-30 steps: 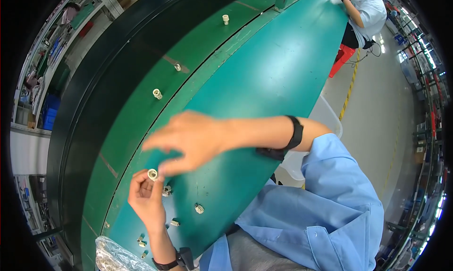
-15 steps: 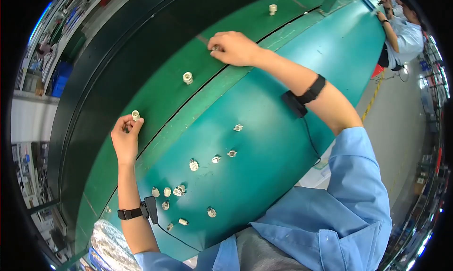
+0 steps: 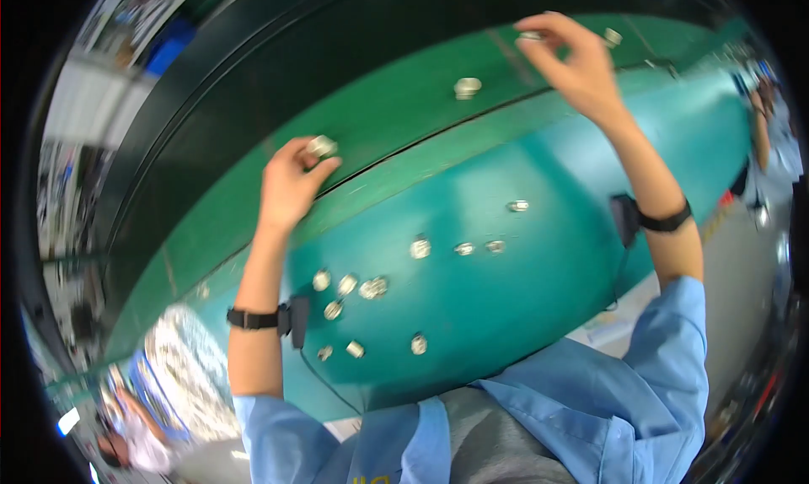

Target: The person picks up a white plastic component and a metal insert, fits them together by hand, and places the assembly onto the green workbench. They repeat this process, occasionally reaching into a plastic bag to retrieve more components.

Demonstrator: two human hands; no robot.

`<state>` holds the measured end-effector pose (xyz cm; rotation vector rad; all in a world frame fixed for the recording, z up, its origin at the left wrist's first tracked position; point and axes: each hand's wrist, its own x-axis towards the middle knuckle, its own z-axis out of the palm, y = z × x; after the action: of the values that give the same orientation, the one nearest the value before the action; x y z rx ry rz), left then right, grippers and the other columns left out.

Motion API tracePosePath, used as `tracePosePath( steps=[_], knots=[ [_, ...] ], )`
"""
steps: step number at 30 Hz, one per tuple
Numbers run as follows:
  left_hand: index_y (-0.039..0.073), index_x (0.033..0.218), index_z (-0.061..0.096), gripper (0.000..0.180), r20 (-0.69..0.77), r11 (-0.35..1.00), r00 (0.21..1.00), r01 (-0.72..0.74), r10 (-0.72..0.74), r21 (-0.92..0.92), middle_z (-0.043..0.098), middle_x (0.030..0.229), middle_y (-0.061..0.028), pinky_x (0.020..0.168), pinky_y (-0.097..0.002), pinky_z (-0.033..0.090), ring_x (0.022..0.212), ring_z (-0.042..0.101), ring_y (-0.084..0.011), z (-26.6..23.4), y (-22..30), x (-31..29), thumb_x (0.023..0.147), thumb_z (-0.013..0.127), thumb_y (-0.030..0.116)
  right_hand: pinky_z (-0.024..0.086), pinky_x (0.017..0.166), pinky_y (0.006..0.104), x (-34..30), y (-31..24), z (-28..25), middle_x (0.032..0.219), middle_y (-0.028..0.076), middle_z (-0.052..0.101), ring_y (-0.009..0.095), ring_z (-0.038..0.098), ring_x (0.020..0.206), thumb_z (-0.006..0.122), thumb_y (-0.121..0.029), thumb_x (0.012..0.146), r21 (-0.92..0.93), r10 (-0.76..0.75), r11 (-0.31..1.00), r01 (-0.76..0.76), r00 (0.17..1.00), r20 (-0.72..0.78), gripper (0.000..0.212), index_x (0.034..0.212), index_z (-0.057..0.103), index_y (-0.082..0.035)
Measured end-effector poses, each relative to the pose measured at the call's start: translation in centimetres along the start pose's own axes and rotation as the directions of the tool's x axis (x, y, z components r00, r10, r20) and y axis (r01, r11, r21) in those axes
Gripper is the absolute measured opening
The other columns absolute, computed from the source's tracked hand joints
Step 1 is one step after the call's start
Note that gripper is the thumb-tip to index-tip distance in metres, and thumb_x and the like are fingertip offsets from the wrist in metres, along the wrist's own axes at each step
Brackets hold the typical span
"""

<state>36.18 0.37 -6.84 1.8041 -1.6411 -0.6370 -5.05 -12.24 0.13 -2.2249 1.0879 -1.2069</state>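
Note:
A short, pale metal fitting (image 3: 322, 147) with a round collar sits between the thumb and fingers of my left hand (image 3: 288, 185), over the green conveyor strip (image 3: 396, 117). Farther right, my right hand (image 3: 577, 67) pinches a small metal piece (image 3: 530, 35) between thumb and forefinger; blur hides its shape. Between my hands a similar fitting (image 3: 468, 88) stands on the strip. Just right of my right hand is another fitting (image 3: 613, 38). On the teal table, nearer me, lie several small metal parts, among them a clustered pair (image 3: 373, 287) and a loose part (image 3: 517, 206).
A raised dark rail (image 3: 253, 88) curves along the strip's far side. Crinkled clear plastic wrap (image 3: 181, 357) lies at the table's left end. Cables hang from the black bands on my forearms. Other people (image 3: 771, 142) are at the far right and lower left.
The view has swung, so the strip and table appear turned clockwise and shifted right. My left hand stays at its fitting; my right hand still has its small piece pinched.

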Motion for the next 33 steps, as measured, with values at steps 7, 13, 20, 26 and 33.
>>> tracePosePath(
  steps=[7,13,20,26,33],
  knots=[
    [0.003,0.129,0.063,0.057,-0.274,0.888,0.849,-0.456,0.452,0.055,0.07,0.099,-0.0114,0.08,-0.0384,0.054,0.092,0.067,-0.0242,-5.5,10.7,-13.3,0.078,0.086,0.013,0.051,0.08,0.0264,-3.8,-19.3,5.5,0.092,0.003,0.069,0.009,0.061,0.083,0.078,-0.003,0.086,0.452,-0.183,0.891,0.024,0.932,0.311,0.018,0.102,0.07,0.0],
    [-0.004,0.12,0.066,0.046,-0.561,0.884,0.701,-0.448,0.441,0.135,0.069,0.093,-0.0123,0.07,-0.0407,0.053,0.078,0.066,-0.0292,-8.0,8.2,-28.7,0.075,0.08,-0.001,0.051,0.077,0.0289,-8.5,-32.8,14.2,0.091,0.008,0.07,0.014,0.065,0.085,0.078,0.003,0.085,0.594,-0.4,0.794,-0.127,0.627,0.668,0.016,0.097,0.068,0.0],
    [-0.002,0.123,0.055,0.022,-0.933,0.981,0.31,0.002,0.182,0.193,0.064,0.13,-0.023,0.099,-0.0457,0.05,0.117,0.063,-0.035,-7.6,-5.1,-45.1,0.103,0.058,0.008,0.05,0.084,0.0346,-14.5,-42.6,31.3,0.102,0.011,0.069,0.022,0.065,0.097,0.065,-0.014,0.097,0.58,-0.596,0.796,0.176,0.399,0.697,0.017,0.105,0.073,-0.002],
    [0.0,0.124,0.045,0.022,-0.979,0.95,0.115,0.282,-0.17,-0.132,0.051,0.148,-0.0246,0.114,-0.0516,0.036,0.138,0.047,-0.0417,-6.5,-10.1,-49.7,0.111,0.042,0.017,0.041,0.096,0.0422,-20.0,-46.8,44.5,0.102,0.009,0.061,0.028,0.058,0.105,0.07,-0.021,0.084,0.552,-0.751,0.628,0.548,0.241,0.614,0.028,0.109,0.073,-0.009],
    [0.0,0.124,0.043,0.022,-0.972,0.964,0.177,0.241,-0.157,-0.112,0.049,0.15,-0.0248,0.117,-0.0536,0.032,0.144,0.041,-0.0447,-5.8,-11.2,-49.2,0.111,0.038,0.018,0.04,0.094,0.0431,-22.1,-49.1,46.9,0.097,0.006,0.061,0.027,0.058,0.103,0.073,-0.025,0.081,0.634,-0.781,0.596,0.492,0.172,0.6,0.025,0.1,0.069,-0.009]
  ],
)
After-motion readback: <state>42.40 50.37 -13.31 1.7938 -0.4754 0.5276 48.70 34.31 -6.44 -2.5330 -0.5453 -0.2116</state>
